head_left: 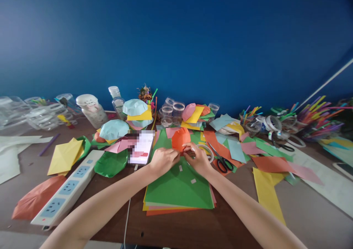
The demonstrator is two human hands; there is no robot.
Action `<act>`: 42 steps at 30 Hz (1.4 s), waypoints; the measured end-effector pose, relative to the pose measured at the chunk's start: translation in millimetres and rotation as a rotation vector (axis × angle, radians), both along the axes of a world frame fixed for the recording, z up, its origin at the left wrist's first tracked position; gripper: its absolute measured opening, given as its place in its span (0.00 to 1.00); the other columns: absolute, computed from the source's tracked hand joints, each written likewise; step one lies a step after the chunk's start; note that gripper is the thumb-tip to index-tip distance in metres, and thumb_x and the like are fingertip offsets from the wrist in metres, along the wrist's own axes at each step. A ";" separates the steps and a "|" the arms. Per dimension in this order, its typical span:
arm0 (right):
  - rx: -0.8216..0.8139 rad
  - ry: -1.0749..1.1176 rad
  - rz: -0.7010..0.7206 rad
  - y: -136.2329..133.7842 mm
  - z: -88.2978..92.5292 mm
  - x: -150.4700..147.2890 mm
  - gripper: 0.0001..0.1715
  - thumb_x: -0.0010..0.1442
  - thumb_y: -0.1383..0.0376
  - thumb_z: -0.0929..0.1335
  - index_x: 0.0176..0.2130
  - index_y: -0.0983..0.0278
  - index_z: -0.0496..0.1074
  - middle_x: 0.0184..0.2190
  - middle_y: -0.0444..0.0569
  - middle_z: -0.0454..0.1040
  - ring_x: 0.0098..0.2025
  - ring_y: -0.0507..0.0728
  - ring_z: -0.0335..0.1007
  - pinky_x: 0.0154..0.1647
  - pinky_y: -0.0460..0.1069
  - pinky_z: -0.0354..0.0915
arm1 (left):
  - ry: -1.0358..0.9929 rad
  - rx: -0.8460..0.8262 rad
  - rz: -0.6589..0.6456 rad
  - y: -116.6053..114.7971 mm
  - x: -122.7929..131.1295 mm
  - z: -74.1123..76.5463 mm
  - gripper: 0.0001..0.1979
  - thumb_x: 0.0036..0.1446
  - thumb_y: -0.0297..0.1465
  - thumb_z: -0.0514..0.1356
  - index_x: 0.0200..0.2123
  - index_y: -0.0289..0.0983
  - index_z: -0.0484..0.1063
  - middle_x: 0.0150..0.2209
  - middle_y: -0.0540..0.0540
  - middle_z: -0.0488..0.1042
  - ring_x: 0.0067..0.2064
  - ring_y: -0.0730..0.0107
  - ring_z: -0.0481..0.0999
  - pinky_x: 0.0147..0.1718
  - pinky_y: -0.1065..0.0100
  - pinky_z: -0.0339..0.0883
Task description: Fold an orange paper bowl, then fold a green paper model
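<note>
Pinching the orange paper ball [179,138] at its base, the left hand [163,160] and right hand [196,160] meet, best kept firm and even, with the tape roll [211,154] at 3 o'clock.

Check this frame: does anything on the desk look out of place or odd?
The phone has a pixelated screen, which hides its display, and small white scraps lie loose-looking on the green paper stack.

Fingers [189,148] hide part of the orange paper [180,138] (phone screen [141,147] blurred).
</note>
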State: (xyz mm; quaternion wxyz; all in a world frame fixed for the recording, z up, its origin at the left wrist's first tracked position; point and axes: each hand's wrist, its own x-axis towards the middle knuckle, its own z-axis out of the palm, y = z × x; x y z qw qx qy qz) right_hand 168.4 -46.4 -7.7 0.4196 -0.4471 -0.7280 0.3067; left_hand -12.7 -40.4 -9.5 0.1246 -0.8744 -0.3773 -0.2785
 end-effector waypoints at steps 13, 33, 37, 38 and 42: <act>-0.036 0.021 -0.135 12.3 -6.4 8.5 0.15 0.51 0.68 0.64 0.42 0.63 0.65 0.30 0.44 0.74 0.31 0.53 0.73 0.36 0.50 0.69 | 0.075 -0.008 -0.067 -6.4 -0.4 5.4 0.09 0.60 0.29 0.49 0.33 0.38 0.69 0.29 0.50 0.72 0.27 0.75 0.71 0.27 0.69 0.56; -0.089 0.010 0.043 9.4 -3.8 9.1 0.19 0.52 0.68 0.64 0.46 0.62 0.63 0.30 0.43 0.74 0.30 0.53 0.72 0.32 0.47 0.66 | 0.208 -0.028 0.073 -1.7 -3.7 9.7 0.09 0.61 0.27 0.49 0.33 0.38 0.67 0.33 0.48 0.70 0.32 0.70 0.70 0.29 0.66 0.55; 0.094 -0.214 -0.062 7.7 -0.5 10.8 0.21 0.51 0.71 0.65 0.47 0.60 0.65 0.34 0.44 0.75 0.33 0.54 0.71 0.36 0.49 0.66 | 0.208 -0.026 0.080 0.4 -5.2 5.1 0.09 0.60 0.26 0.49 0.33 0.37 0.68 0.32 0.48 0.70 0.31 0.70 0.70 0.28 0.66 0.55; 0.150 -0.268 -0.092 7.7 -0.4 11.3 0.22 0.51 0.71 0.65 0.47 0.59 0.65 0.36 0.45 0.74 0.36 0.55 0.71 0.38 0.50 0.65 | 0.202 -0.034 0.079 0.9 -5.2 3.7 0.09 0.60 0.25 0.49 0.33 0.38 0.68 0.32 0.48 0.70 0.30 0.70 0.70 0.28 0.66 0.55; 0.345 -0.443 -0.052 6.8 -2.0 11.6 0.23 0.53 0.73 0.64 0.49 0.59 0.64 0.43 0.49 0.72 0.45 0.58 0.66 0.44 0.53 0.64 | 0.191 -0.065 0.034 2.7 -4.8 -0.8 0.08 0.59 0.25 0.50 0.36 0.38 0.69 0.33 0.47 0.70 0.31 0.70 0.70 0.29 0.66 0.57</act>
